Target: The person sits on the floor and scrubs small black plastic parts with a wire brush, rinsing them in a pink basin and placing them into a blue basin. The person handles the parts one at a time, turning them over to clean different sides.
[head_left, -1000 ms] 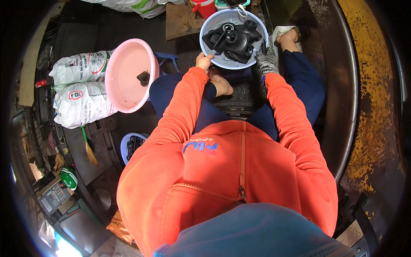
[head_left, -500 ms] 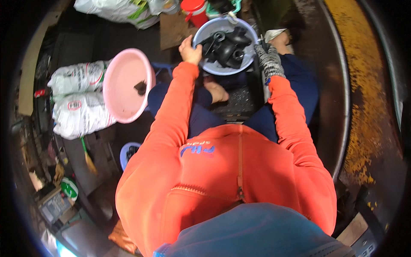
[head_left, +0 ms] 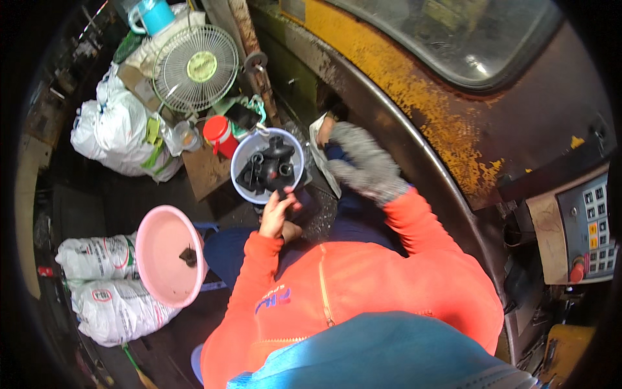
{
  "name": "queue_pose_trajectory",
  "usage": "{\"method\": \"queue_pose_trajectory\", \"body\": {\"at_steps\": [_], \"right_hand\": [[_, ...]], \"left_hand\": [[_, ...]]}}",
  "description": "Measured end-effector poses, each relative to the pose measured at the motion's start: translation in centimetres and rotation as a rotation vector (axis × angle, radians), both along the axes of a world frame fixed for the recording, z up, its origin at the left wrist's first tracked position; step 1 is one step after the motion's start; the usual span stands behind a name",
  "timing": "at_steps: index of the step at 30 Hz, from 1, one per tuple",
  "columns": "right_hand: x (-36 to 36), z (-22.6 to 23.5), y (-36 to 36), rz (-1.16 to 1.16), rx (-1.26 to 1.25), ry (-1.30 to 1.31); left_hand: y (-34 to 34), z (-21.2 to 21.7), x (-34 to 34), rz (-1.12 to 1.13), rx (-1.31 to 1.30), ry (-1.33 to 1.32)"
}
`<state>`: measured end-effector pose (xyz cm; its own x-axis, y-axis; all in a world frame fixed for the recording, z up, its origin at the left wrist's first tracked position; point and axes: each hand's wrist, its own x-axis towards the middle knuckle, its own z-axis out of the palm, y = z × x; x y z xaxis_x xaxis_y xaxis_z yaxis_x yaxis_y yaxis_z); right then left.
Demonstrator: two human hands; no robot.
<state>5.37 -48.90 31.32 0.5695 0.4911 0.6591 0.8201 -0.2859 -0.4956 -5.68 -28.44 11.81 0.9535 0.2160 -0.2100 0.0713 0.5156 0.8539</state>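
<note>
My bare left hand (head_left: pixel 277 215) is at the near rim of a pale blue basin (head_left: pixel 236 183), its fingers curled round a small black piece (head_left: pixel 282 193) whose shape is partly hidden. Several black, rounded, hollow parts (head_left: pixel 267 172), rubber or plastic by their look, lie heaped in the basin. Right of the basin and apart from it, my right hand (head_left: pixel 366 165) wears a grey knitted glove. Its fingers are stretched out, somewhat blurred, and nothing shows in them. Beneath this hand is a pale sheet or wrapping (head_left: pixel 322 155) by my foot.
A pink basin (head_left: pixel 144 259) with a dark scrap in it stands left, beside white printed sacks (head_left: pixel 110 311). Beyond the blue basin are a red lidded jug (head_left: pixel 220 135), a fan (head_left: pixel 194 68) and white plastic bags (head_left: pixel 116 133). A machine with worn yellow paint (head_left: pixel 414 97) and a button panel (head_left: pixel 593 227) flanks the right.
The view has swung right and forward. My left hand has moved from the basin's left side to its near rim. My gloved right hand has left the basin's right rim.
</note>
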Motion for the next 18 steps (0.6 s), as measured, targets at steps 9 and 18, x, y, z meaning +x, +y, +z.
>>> {"method": "queue_pose_trajectory", "body": {"at_steps": [9,18], "right_hand": [[-4.6,14.0,-16.7,-0.395,0.776,-0.113],[-0.1,13.4,-15.4,-0.212,1.048,0.253]], "left_hand": [[7.9,-4.6,-3.6,0.251,-0.361,0.035],[5.8,-8.5,0.3,0.004,-0.293,0.192]]}}
